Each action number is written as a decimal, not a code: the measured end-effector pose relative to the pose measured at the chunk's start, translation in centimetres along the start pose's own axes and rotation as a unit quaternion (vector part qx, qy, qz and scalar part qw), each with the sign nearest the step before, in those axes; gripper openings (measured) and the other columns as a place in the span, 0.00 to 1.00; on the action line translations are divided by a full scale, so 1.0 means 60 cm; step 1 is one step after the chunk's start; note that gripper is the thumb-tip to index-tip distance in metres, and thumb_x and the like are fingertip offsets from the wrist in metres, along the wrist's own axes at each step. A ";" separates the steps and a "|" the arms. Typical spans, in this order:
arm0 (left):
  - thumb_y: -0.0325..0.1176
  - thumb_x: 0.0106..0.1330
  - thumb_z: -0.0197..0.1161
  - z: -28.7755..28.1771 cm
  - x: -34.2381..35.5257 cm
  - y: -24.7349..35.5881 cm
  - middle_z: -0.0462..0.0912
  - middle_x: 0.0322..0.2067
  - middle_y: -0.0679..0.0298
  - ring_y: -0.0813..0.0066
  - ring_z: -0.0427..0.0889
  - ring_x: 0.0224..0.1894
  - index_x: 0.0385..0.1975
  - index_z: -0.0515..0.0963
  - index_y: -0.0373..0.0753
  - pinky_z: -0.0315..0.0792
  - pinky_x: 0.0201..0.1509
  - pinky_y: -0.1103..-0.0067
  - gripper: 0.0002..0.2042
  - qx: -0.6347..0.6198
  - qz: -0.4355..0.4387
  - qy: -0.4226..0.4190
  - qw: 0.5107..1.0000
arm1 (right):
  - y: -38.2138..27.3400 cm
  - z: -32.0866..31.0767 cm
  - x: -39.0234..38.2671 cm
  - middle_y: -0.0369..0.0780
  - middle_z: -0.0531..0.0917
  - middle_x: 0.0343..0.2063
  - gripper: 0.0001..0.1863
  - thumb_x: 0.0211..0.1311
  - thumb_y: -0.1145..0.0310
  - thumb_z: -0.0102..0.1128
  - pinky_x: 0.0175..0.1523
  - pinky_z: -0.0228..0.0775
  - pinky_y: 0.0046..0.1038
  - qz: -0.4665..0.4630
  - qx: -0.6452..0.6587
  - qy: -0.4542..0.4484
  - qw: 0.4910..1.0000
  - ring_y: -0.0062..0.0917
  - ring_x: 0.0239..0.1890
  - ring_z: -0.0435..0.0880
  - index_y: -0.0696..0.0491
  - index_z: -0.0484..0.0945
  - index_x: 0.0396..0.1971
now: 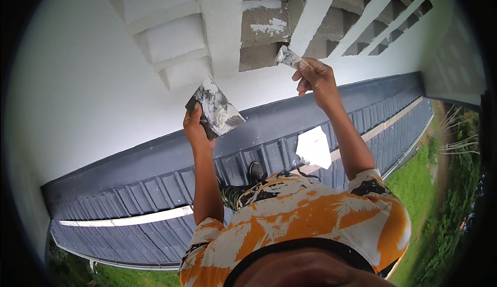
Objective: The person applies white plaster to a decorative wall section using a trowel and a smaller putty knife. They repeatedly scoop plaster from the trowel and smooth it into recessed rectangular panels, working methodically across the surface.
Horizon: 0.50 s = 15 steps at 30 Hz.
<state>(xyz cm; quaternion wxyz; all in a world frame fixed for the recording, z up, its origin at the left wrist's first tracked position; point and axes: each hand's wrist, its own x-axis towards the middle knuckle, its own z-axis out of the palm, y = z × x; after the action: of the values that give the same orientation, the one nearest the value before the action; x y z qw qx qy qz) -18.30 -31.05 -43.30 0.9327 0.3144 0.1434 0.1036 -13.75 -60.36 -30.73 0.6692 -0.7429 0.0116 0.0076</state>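
My left hand (195,130) grips the plate (216,107) by its edge; my right hand (320,81) pinches the scraper (291,58), its blade left of the fingers (304,83).

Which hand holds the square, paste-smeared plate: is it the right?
No, the left hand grips the square plate, while the right hand holds a small putty knife.
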 end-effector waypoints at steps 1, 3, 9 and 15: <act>0.29 0.67 0.59 -0.052 -0.006 -0.033 0.83 0.42 0.56 0.65 0.85 0.41 0.51 0.74 0.29 0.81 0.45 0.71 0.15 0.014 -0.019 0.024 0.999 | 0.000 0.001 0.011 0.37 0.79 0.29 0.14 0.73 0.67 0.52 0.24 0.68 0.20 -0.004 -0.038 0.000 0.999 0.14 0.22 0.75 0.61 0.79 0.49; 0.29 0.67 0.57 -0.154 -0.031 -0.101 0.83 0.41 0.57 0.64 0.86 0.39 0.50 0.73 0.30 0.82 0.43 0.70 0.14 0.055 -0.088 0.097 0.990 | 0.003 0.002 0.035 0.36 0.78 0.27 0.16 0.72 0.68 0.53 0.24 0.66 0.19 -0.001 0.001 0.013 1.000 0.14 0.21 0.73 0.61 0.77 0.53; 0.31 0.69 0.53 -0.386 -0.167 -0.221 0.83 0.40 0.57 0.63 0.86 0.38 0.48 0.74 0.30 0.82 0.41 0.65 0.13 0.052 -0.171 0.243 0.953 | 0.021 0.011 0.107 0.36 0.77 0.29 0.16 0.69 0.76 0.52 0.28 0.71 0.21 -0.018 0.332 0.007 0.943 0.17 0.25 0.75 0.63 0.74 0.54; 0.32 0.69 0.53 -0.465 -0.220 -0.171 0.82 0.41 0.54 0.58 0.85 0.39 0.48 0.75 0.28 0.81 0.41 0.66 0.14 0.087 -0.165 0.300 0.936 | 0.049 0.071 0.175 0.40 0.78 0.29 0.11 0.69 0.78 0.50 0.30 0.78 0.23 -0.002 0.387 0.128 0.913 0.21 0.25 0.78 0.65 0.72 0.48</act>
<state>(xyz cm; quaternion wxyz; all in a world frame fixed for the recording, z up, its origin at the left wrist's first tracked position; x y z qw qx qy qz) -38.88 -27.25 -68.16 0.8192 0.3207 0.4748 0.0248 -3.34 -56.50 -34.35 0.8971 -0.4205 0.0973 -0.0942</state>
